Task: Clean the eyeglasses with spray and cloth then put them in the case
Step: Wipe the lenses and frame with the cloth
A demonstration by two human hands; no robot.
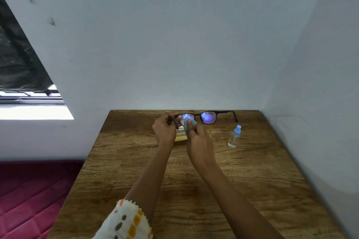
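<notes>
Eyeglasses getting held up over the far end of the table, temples open. Left hand pinching the left hinge, right hand rubbing a grey cloth on that lens. Looking mid-wipe. Spray bottle standing nearby, seemingly done with. Yellowish case mostly hidden under the hands, still waiting.

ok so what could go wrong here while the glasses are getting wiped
The left hand holds the glasses by one end only, so the cloth pressed on by the right hand could strain that hinge. The spray bottle stands upright beside the right forearm; an elbow swing might topple it.
</notes>
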